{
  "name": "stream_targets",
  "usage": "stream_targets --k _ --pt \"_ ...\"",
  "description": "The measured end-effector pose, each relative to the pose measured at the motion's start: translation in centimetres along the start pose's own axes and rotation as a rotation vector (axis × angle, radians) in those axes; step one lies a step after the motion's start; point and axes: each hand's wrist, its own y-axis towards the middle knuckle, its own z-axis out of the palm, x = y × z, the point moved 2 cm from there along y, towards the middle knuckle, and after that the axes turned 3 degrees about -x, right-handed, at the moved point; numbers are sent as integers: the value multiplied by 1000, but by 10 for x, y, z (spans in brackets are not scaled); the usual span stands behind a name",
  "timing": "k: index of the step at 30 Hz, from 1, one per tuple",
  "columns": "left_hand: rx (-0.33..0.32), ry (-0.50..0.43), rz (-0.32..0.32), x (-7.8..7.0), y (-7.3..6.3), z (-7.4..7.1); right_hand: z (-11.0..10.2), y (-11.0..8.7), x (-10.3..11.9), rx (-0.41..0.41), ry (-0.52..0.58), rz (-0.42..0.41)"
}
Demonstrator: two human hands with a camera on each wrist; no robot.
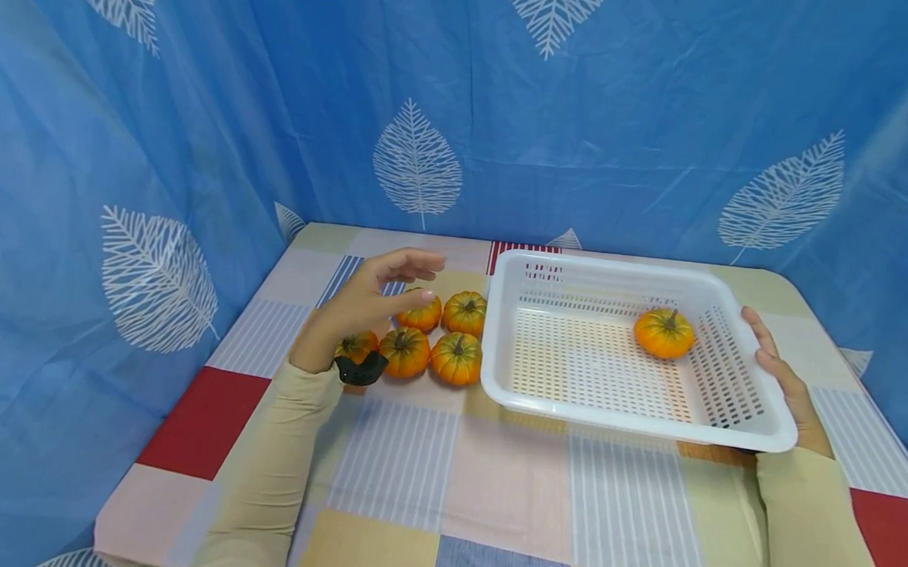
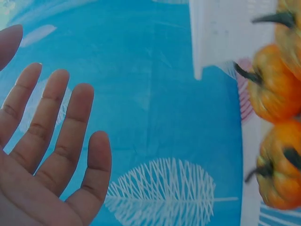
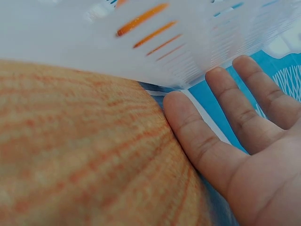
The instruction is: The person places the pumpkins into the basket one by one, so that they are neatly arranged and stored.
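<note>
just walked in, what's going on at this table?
A person sits at a checked table with a white slotted basket on it. One small pumpkin lies inside the basket. Five more pumpkins sit in a cluster just left of it. The left hand hovers open above that cluster, holding nothing. The right hand rests with straight fingers against the basket's right side.

Orange pumpkins, white basket

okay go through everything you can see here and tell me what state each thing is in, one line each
White basket: upright on the table, one pumpkin inside.
Pumpkin in basket: upright, stem up.
Five pumpkins: clustered on the table left of the basket.
Left hand: open, hovering over the cluster.
Right hand: open, fingers straight against the basket's right side.
</note>
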Motion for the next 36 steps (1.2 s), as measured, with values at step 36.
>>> stream_targets --k 36 --pt "-135 3 -290 86 -48 -66 3 0 -1 -4 92 -72"
